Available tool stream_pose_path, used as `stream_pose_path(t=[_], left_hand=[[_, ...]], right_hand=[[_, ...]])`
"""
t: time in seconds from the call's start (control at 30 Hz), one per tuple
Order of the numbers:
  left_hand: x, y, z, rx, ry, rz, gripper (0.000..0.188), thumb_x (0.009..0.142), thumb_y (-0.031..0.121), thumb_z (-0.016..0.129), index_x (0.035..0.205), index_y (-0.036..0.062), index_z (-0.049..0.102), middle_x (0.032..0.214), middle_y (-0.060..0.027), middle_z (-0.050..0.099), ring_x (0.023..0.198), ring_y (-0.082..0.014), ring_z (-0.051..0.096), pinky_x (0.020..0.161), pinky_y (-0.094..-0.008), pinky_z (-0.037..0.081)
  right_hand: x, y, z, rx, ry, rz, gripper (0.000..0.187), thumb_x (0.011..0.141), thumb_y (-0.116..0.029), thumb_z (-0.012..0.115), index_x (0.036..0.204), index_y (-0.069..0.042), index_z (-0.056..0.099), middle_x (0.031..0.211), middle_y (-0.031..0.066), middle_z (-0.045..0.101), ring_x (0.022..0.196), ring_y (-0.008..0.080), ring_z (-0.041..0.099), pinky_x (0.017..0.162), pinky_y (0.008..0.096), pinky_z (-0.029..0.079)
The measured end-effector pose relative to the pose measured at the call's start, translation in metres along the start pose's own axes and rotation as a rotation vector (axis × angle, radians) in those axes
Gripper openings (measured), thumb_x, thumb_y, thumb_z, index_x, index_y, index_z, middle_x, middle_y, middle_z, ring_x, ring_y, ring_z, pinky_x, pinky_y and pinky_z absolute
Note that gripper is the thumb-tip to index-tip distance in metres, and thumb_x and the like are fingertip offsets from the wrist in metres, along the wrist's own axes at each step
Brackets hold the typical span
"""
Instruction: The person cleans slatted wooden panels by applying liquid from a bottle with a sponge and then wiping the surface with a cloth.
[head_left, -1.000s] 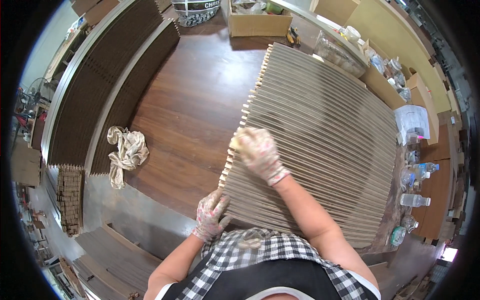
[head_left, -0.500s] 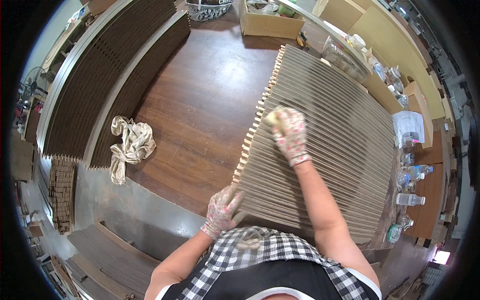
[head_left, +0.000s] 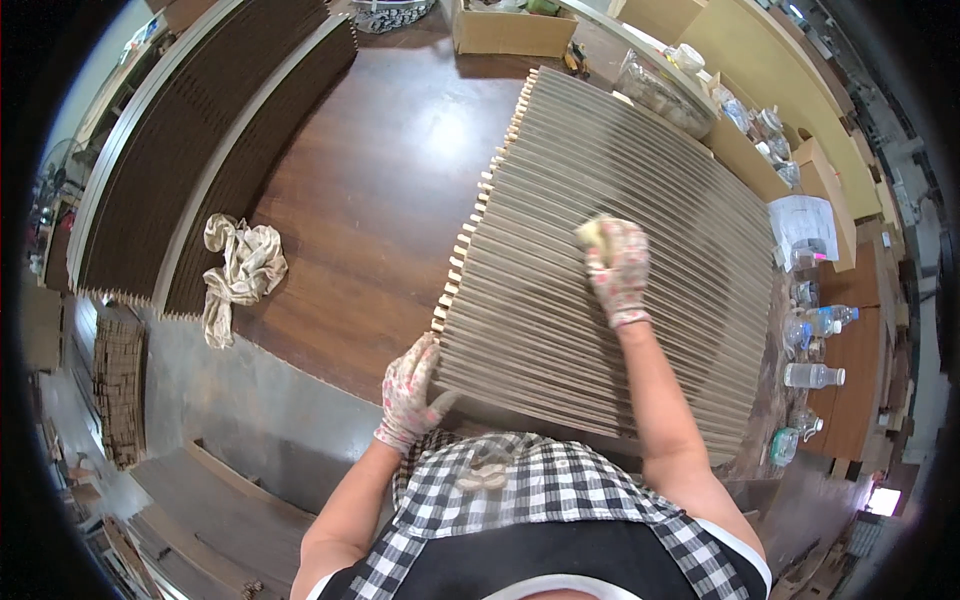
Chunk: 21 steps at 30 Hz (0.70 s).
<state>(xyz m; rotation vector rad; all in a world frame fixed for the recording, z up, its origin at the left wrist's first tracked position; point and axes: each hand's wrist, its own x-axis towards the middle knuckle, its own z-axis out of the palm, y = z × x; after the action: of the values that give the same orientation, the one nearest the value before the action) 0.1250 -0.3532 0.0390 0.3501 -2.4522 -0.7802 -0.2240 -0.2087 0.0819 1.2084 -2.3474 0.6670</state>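
Observation:
A wide row of long grey-brown wooden slats (head_left: 540, 290) lies side by side on the table, with pale wooden tenons (head_left: 463, 241) sticking out along its left ends. My right hand (head_left: 622, 268), in a flower-patterned glove, is closed round a pale yellow pad (head_left: 590, 236) and rests over the middle of the slats. The pad is blurred, and its exact kind is unclear. At the near left corner of the row is my left hand (head_left: 410, 392), gloved alike, its fingers along the slat ends and the thumb spread apart.
Left of the slats, a crumpled cream cloth (head_left: 247, 272) lies on the brown tabletop (head_left: 340, 220). Tall stacks of dark slats (head_left: 180, 160) stand behind it. A cardboard box (head_left: 510, 33) sits at the far edge. Several plastic bottles (head_left: 814, 375) line the right side, near a paper sheet (head_left: 803, 225).
My right hand has slid the pad rightward across the slats, away from the tenon ends. My left hand stays at the near corner. The whole view has shifted slightly.

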Motion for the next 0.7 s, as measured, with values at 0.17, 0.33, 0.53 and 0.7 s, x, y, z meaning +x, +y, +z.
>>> stream_pose_path(t=[0.17, 0.33, 0.53, 0.7], left_hand=[[0.0, 0.005, 0.0, 0.097, -0.09, -0.058, 0.072, 0.074, 0.04, 0.073, 0.134, 0.0043, 0.054, 0.142, -0.0196, 0.051, 0.124, -0.0373, 0.053, 0.102, -0.0464, 0.042], [-0.001, 0.01, 0.009, 0.127, -0.023, -0.025, 0.068, 0.09, 0.049, 0.059, 0.138, 0.0021, 0.05, 0.142, -0.0218, 0.05, 0.126, -0.0381, 0.052, 0.103, -0.0467, 0.041], [-0.013, 0.013, 0.021, 0.251, 0.058, -0.048, 0.06, 0.099, 0.047, 0.045, 0.142, 0.0051, 0.047, 0.145, -0.0209, 0.048, 0.128, -0.0367, 0.051, 0.103, -0.0458, 0.041], [-0.01, 0.014, 0.026, 0.257, 0.061, -0.066, 0.058, 0.101, 0.046, 0.04, 0.14, 0.0036, 0.05, 0.144, -0.021, 0.049, 0.129, -0.038, 0.05, 0.105, -0.046, 0.04]], right_hand=[[0.003, -0.026, 0.002, 0.22, 0.129, -0.081, 0.042, 0.077, -0.014, 0.072, 0.116, -0.007, 0.062, 0.111, 0.0149, 0.061, 0.102, 0.0358, 0.058, 0.089, 0.0459, 0.049], [-0.004, -0.066, 0.03, 0.407, -0.065, -0.279, 0.043, 0.078, -0.021, 0.072, 0.118, -0.009, 0.062, 0.122, 0.0142, 0.058, 0.109, 0.0343, 0.056, 0.093, 0.0463, 0.048], [-0.038, 0.102, -0.051, 0.022, -0.04, 0.029, 0.043, 0.08, -0.013, 0.069, 0.121, -0.006, 0.06, 0.112, 0.0153, 0.061, 0.104, 0.0361, 0.056, 0.092, 0.0478, 0.048], [-0.036, 0.044, -0.046, 0.232, 0.073, -0.039, 0.042, 0.078, -0.013, 0.074, 0.117, -0.005, 0.063, 0.116, 0.0158, 0.062, 0.106, 0.0342, 0.058, 0.094, 0.0458, 0.049]])
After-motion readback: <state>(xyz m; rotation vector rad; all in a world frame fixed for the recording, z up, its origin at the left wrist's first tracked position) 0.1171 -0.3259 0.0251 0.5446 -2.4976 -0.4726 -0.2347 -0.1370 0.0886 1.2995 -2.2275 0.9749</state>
